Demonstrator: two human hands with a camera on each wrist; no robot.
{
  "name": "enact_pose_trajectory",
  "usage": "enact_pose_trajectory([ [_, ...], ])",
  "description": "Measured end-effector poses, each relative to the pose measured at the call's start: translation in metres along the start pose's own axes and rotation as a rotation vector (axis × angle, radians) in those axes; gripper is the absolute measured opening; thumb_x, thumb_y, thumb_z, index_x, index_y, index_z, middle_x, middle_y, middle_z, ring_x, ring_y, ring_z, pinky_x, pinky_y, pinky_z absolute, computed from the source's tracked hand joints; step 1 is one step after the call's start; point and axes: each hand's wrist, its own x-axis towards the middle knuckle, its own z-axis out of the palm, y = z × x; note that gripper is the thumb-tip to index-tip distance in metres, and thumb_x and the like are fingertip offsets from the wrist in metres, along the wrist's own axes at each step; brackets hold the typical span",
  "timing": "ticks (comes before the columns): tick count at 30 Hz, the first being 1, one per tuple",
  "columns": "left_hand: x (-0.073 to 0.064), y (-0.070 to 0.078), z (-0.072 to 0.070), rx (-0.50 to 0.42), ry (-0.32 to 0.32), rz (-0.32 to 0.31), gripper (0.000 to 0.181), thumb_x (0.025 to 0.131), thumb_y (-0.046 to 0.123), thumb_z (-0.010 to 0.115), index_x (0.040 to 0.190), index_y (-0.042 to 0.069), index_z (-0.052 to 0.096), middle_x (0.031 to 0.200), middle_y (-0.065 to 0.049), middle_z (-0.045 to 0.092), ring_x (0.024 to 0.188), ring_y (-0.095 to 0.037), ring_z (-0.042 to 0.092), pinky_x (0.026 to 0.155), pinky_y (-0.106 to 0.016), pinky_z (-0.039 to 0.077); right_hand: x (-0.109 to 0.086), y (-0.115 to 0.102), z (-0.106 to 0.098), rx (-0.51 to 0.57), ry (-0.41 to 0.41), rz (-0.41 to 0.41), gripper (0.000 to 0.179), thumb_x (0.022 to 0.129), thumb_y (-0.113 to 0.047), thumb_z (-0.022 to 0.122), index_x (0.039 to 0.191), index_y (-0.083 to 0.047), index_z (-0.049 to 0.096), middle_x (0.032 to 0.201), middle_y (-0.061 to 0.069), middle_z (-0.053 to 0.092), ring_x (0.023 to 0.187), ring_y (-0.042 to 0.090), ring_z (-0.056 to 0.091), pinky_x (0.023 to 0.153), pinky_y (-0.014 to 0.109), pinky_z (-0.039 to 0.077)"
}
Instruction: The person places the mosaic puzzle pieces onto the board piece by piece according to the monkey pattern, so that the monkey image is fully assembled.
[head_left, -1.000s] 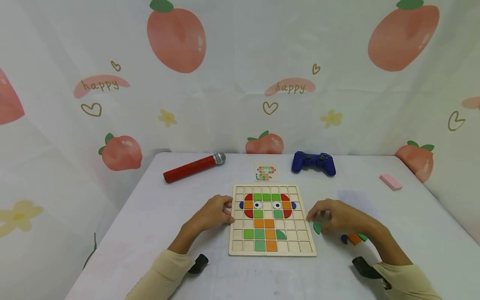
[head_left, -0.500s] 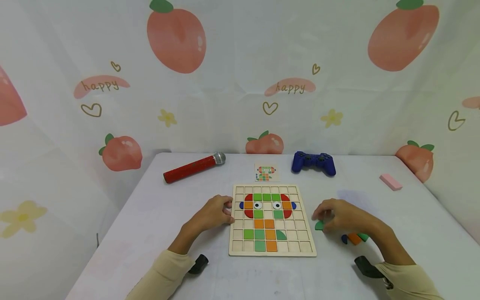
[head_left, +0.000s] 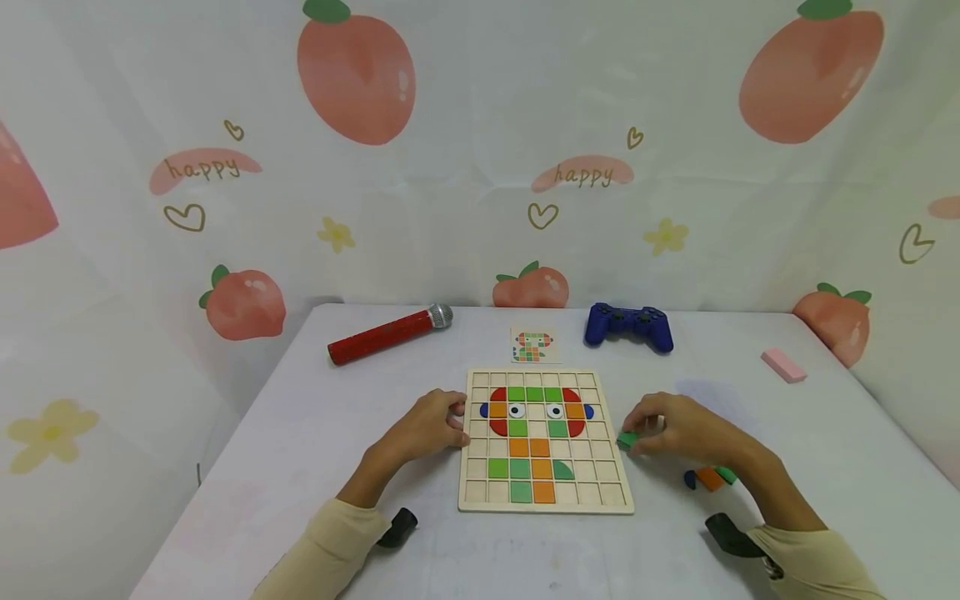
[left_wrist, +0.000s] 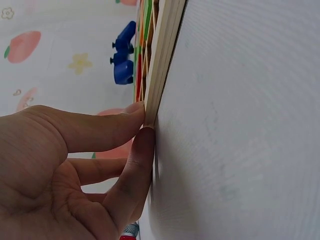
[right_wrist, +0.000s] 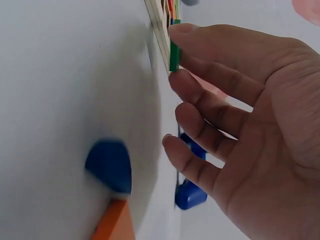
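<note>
A wooden grid board (head_left: 472, 497) lies on the table, with coloured tiles forming a face and body pattern. My left hand (head_left: 429, 425) holds the board's left edge with thumb and fingers; in the left wrist view the thumb (left_wrist: 107, 131) meets the pale wooden rim. Beside the board's right edge, my right hand (head_left: 678, 427) pinches a small green tile (head_left: 627, 439) between thumb and finger. Seen edge-on in the right wrist view, this green tile (right_wrist: 175, 47) overlaps the board's side, and the other fingers stay loosely bent.
Behind the board lies a pattern card (head_left: 535, 345). Near the right forearm are a dark blue rounded tile (head_left: 690, 480), an orange tile (head_left: 709, 478) and another green tile (head_left: 726, 474). Farther off lie a red microphone (head_left: 386, 336), a blue game controller (head_left: 628, 326) and a pink block (head_left: 783, 365).
My right hand first draws slightly away from the board with the green tile, then comes back to its right edge, with the tile turned and lifted. The left hand stays put.
</note>
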Motion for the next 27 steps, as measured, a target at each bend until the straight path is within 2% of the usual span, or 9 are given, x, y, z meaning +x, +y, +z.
enact_pose_trajectory([
  [7,0.0,0.001,0.0,0.008,0.007,-0.008,0.061,0.085,0.001,0.086,0.14,-0.008,0.061,0.103,-0.008,0.058,0.091,-0.019,0.059,0.079,-0.029,0.058,0.014,-0.014,0.009,0.039,0.027,-0.092,0.02,0.089,-0.027,0.084,0.107,-0.02,0.079,0.103,-0.009,0.071,0.096,0.017,0.059,0.08,0.031,0.05],
  [13,0.0,0.002,0.0,0.012,0.009,-0.001,0.059,0.085,0.0,0.086,0.138,-0.008,0.061,0.103,-0.009,0.057,0.091,-0.019,0.059,0.078,-0.028,0.056,0.031,-0.03,0.019,0.037,0.027,-0.153,0.017,0.089,-0.025,0.084,0.105,-0.02,0.079,0.103,-0.008,0.07,0.096,0.018,0.059,0.081,0.031,0.05],
  [19,0.0,0.002,0.0,0.005,0.005,-0.003,0.061,0.085,0.0,0.087,0.139,-0.008,0.061,0.103,-0.009,0.057,0.091,-0.018,0.059,0.078,-0.029,0.057,0.049,-0.048,0.031,0.041,-0.013,-0.201,0.015,0.09,-0.021,0.083,0.105,-0.02,0.08,0.102,-0.008,0.069,0.099,0.017,0.06,0.089,0.035,0.052],
  [23,0.001,-0.001,0.0,0.005,0.006,-0.001,0.062,0.084,0.0,0.087,0.14,-0.008,0.061,0.103,-0.009,0.057,0.091,-0.018,0.059,0.078,-0.029,0.056,0.06,-0.061,0.038,0.048,-0.031,-0.234,0.016,0.09,-0.02,0.083,0.106,-0.019,0.08,0.104,-0.008,0.069,0.097,0.017,0.059,0.088,0.034,0.053],
  [27,0.002,-0.001,0.0,-0.003,0.006,-0.001,0.063,0.084,0.0,0.087,0.14,-0.009,0.06,0.104,-0.009,0.057,0.091,-0.018,0.059,0.078,-0.028,0.057,0.069,-0.073,0.046,0.053,-0.051,-0.234,0.018,0.09,-0.02,0.083,0.107,-0.019,0.08,0.107,-0.008,0.07,0.099,0.015,0.061,0.09,0.035,0.053],
])
